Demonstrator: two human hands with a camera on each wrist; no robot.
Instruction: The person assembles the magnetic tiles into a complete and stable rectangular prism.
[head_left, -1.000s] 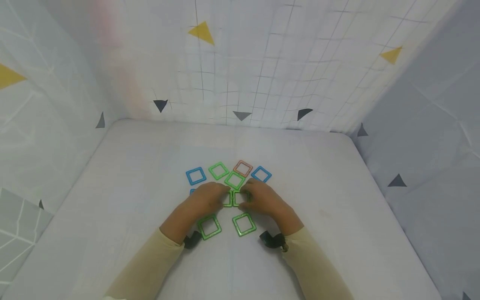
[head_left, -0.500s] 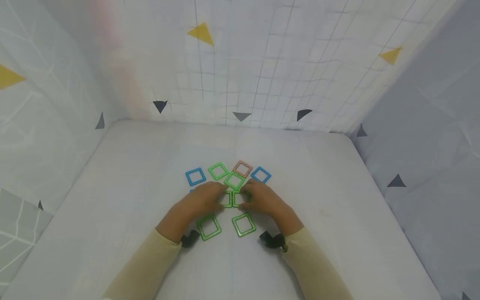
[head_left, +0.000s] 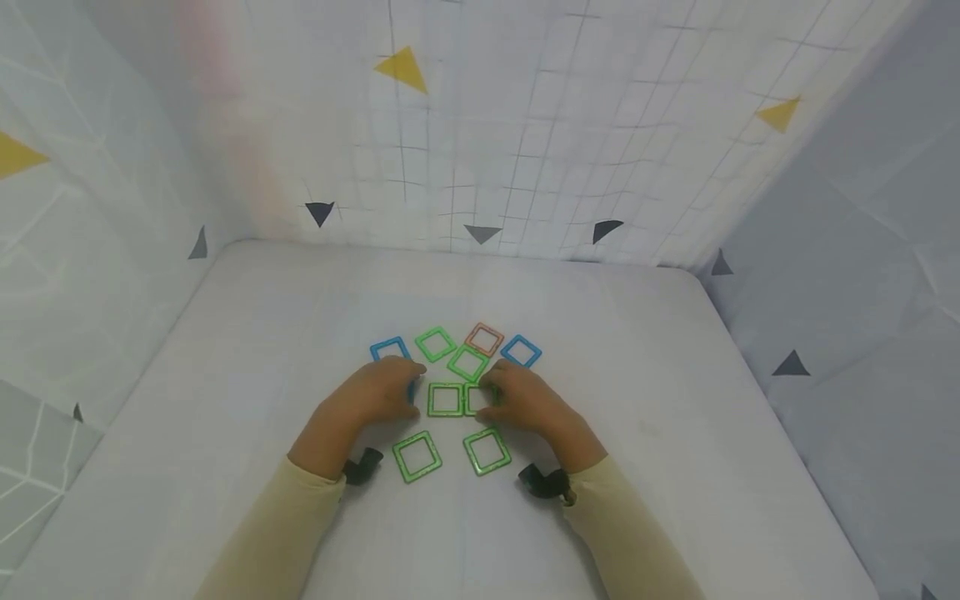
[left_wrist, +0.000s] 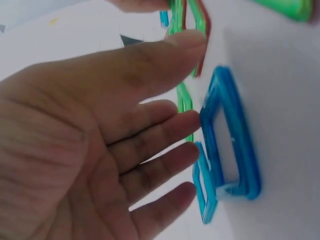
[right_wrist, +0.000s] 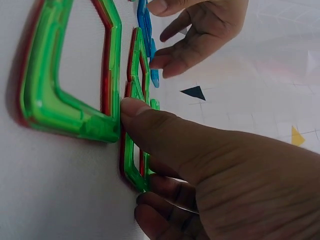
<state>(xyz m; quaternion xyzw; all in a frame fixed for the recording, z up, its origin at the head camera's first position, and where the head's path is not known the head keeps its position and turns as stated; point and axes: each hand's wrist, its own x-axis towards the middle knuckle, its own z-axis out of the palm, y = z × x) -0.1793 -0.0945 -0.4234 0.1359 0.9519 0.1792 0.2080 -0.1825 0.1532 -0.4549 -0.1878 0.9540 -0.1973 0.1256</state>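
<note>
Two green square magnetic tile frames lie edge to edge mid-table: the left green tile [head_left: 446,385] and the right green tile [head_left: 467,401]. My right hand [head_left: 528,402] holds the right one, thumb [right_wrist: 137,111] at its near edge and fingers at the far edge. Apart from the left green tile, my left hand [head_left: 372,394] hovers with relaxed, spread fingers. It partly covers a blue square tile [head_left: 412,391], seen larger as a blue frame [left_wrist: 241,145] close to the fingertips in the left wrist view. Nothing is gripped in the left hand.
Nearer me lie two loose green tiles, left [head_left: 403,468] and right [head_left: 474,457]. Beyond the hands are a blue tile [head_left: 388,340], light green tiles, an orange tile [head_left: 480,324] and another blue tile [head_left: 536,358]. Patterned cloth walls [head_left: 480,167] enclose the white table [head_left: 637,333].
My left hand has let go of the left green tile and moved left towards the blue tile. My right hand stays at the right green tile.
</note>
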